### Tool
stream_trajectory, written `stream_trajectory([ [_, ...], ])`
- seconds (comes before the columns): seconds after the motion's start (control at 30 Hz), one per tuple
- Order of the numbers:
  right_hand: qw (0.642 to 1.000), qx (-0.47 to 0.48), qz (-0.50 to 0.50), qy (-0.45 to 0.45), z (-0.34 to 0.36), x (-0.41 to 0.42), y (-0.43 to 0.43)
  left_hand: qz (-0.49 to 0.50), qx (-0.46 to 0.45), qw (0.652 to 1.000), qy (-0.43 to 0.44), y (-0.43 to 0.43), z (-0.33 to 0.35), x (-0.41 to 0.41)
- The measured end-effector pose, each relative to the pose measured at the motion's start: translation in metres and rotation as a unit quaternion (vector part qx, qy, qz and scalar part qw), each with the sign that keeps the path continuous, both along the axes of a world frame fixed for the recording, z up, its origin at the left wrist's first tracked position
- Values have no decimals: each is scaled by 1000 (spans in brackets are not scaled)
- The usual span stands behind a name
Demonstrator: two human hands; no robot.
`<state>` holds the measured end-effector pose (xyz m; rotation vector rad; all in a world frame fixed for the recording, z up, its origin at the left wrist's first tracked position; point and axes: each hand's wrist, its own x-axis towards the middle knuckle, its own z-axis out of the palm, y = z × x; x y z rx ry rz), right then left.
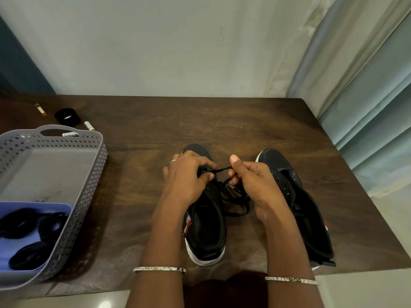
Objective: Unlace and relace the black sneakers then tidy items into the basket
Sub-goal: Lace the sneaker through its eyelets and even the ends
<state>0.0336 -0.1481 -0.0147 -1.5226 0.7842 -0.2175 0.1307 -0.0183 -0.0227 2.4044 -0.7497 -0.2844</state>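
Note:
Two black sneakers with white soles stand side by side on the dark wooden table, toes pointing away from me. My left hand (189,176) rests over the front eyelets of the left sneaker (206,227) and pinches its black lace (220,170). My right hand (255,181) pinches the same lace a little to the right, so a short stretch runs taut between my hands. More lace lies in loose loops (235,205) between the shoes. The right sneaker (304,210) shows bare eyelets with no lace in them. The grey perforated basket (91,174) sits at the table's left.
Inside the basket a pale blue tray (33,247) holds dark coiled items (22,223). Behind the basket lie a black round item (67,116) and small white tubes (89,125). The table (222,121) ends at a wall behind; a curtain (367,107) hangs on the right.

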Motion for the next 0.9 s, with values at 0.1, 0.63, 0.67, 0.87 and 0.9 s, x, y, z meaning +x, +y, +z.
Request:
stream_trajectory([
  [0.1,999,-4,-42,-13,-2,-1,-3,15,17,1000,-8,-2,0,-2],
  [0.63,993,59,-20,-100,0,-10,-14,8,-44,999,-3,-16,2,-8],
  [0.67,996,-14,-7,-86,-3,-10,-15,4,-46,999,1,-15,2,-8],
  [0.87,952,-302,51,-18,-14,-5,-17,-2,-49,999,14,-13,2,-6],
  [0.9,950,-306,64,2,-15,-4,-17,1,-45,999,15,-13,3,-7],
])
